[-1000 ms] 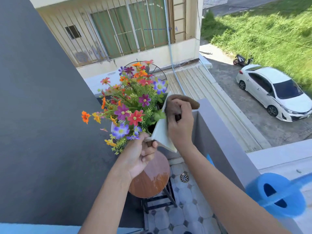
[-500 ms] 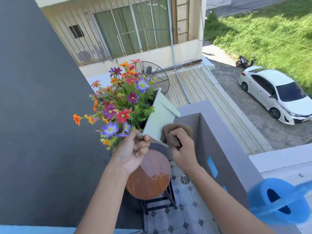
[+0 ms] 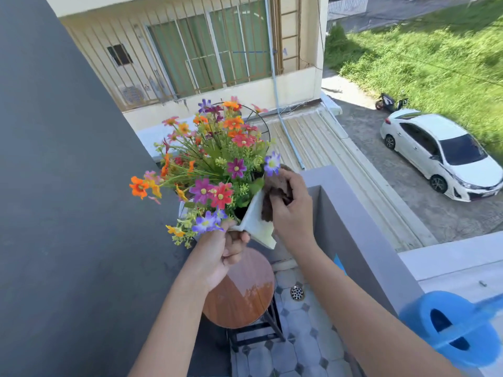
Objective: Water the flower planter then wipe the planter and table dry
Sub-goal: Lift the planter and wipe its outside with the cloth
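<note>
A pale green planter (image 3: 257, 227) full of colourful flowers (image 3: 217, 164) is held in the air above the round wooden table (image 3: 242, 292). My left hand (image 3: 226, 251) grips the planter's near lower corner. My right hand (image 3: 291, 210) presses a brown cloth (image 3: 272, 191) against the planter's right side, near its rim. The tabletop shows a wet sheen on its right part. A blue watering can (image 3: 451, 325) stands on the ledge at the lower right.
A dark grey wall (image 3: 68, 186) runs along the left. A grey balcony parapet (image 3: 353, 227) runs along the right, close to the table. Below are a tiled floor with a drain (image 3: 296, 292) and the table's black metal legs (image 3: 261, 330).
My right hand has slid the cloth up the planter's side from the bottom to near the rim. The planter has tipped back and the flowers have swung right.
</note>
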A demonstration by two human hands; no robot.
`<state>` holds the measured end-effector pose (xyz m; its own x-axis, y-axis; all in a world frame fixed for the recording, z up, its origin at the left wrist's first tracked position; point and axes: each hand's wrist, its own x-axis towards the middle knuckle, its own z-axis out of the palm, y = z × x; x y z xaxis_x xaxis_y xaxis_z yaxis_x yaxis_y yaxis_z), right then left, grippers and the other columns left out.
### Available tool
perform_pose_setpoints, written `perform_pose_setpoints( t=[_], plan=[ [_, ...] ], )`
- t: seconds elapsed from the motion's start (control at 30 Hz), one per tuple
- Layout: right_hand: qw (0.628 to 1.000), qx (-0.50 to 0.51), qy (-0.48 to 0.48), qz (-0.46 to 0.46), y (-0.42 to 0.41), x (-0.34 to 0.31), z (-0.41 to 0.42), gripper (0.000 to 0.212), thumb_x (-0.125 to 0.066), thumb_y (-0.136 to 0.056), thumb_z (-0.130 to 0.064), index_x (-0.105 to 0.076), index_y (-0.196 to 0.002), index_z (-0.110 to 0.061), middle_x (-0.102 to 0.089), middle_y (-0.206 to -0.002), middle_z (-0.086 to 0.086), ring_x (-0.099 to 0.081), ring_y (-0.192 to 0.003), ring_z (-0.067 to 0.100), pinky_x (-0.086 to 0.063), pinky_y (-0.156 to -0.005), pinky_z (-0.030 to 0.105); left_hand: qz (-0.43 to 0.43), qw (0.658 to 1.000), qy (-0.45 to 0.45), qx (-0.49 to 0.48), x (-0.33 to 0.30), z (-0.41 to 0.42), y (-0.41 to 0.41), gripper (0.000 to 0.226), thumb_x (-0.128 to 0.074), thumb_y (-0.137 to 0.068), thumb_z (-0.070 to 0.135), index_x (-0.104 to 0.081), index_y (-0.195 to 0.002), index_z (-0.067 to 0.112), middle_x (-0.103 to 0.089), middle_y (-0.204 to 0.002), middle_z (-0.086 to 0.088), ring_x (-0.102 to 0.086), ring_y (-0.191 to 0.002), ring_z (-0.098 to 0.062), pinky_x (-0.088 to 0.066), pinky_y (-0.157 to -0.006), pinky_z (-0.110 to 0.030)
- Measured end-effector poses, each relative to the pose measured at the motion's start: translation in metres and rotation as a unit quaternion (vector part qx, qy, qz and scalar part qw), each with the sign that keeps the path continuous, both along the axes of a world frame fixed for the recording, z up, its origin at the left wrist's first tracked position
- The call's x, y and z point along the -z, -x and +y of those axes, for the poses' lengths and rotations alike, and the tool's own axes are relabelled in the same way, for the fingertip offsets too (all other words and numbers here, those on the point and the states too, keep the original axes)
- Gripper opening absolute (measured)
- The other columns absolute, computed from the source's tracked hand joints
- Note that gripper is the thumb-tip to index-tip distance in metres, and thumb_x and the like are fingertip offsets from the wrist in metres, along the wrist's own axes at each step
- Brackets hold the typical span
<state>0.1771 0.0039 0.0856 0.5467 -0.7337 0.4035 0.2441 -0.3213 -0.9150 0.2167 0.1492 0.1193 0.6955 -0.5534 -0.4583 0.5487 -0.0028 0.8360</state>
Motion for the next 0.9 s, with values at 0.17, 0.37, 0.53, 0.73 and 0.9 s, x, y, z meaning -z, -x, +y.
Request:
perform_pose_setpoints(
  t=[0.17,0.37,0.53,0.73,0.9],
  plan=[
    [0.995,-0.005,-0.095,0.041,-0.010,-0.028,-0.035,0.012,-0.055,-0.093,-0.001,-0.066,-0.096,-0.005,-0.058,-0.073,0.008,-0.054,-0.050,0.006,-0.045,-0.049,0.020,-0.023,0.999,-0.007,0.028,-0.009,0.006,-0.001,0.032,-0.029,-0.101,0.011,-0.043,-0.072,0.014,-0.052,-0.058,-0.006,-0.022,-0.033,-0.005,-0.018,-0.032,-0.017],
    [0.950,-0.117,-0.242,0.156,-0.015,-0.028,-0.066,0.030,-0.068,-0.067,-0.040,-0.063,-0.070,-0.011,-0.051,-0.071,0.015,-0.049,-0.067,0.025,-0.037,-0.065,0.039,-0.066,0.993,-0.072,0.066,-0.017,0.020,-0.014,0.029,-0.029,-0.099,0.009,-0.042,-0.073,0.012,-0.052,-0.058,-0.007,-0.021,-0.030,-0.004,-0.015,-0.031,-0.016],
    [0.925,-0.195,-0.290,0.150,-0.006,-0.028,-0.071,0.023,-0.066,-0.077,-0.024,-0.051,-0.064,-0.012,-0.047,-0.070,0.013,-0.047,-0.066,0.025,-0.035,-0.067,0.037,-0.076,0.988,-0.098,0.090,-0.017,0.031,-0.021,0.033,-0.029,-0.100,0.009,-0.042,-0.069,0.013,-0.053,-0.054,-0.006,-0.020,-0.031,-0.003,-0.016,-0.031,-0.014],
    [0.916,-0.198,-0.284,0.205,-0.013,-0.006,-0.064,0.035,-0.056,-0.093,-0.009,-0.043,-0.061,-0.003,-0.039,-0.038,-0.006,-0.039,-0.042,0.016,-0.033,-0.058,0.031,-0.073,0.991,-0.100,0.057,-0.015,0.031,-0.010,0.035,-0.029,-0.101,0.011,-0.042,-0.069,0.012,-0.054,-0.051,-0.008,-0.021,-0.029,-0.001,-0.015,-0.030,-0.012],
    [0.907,-0.216,-0.299,0.202,-0.009,0.018,-0.056,0.029,-0.064,-0.076,-0.024,-0.068,-0.090,0.001,-0.058,-0.086,0.020,-0.053,-0.078,0.033,-0.040,-0.069,0.047,-0.027,0.996,-0.080,0.019,0.002,0.036,-0.015,0.034,-0.027,-0.101,0.012,-0.042,-0.071,0.014,-0.054,-0.052,-0.011,-0.021,-0.030,-0.003,-0.013,-0.030,-0.014]
  ],
)
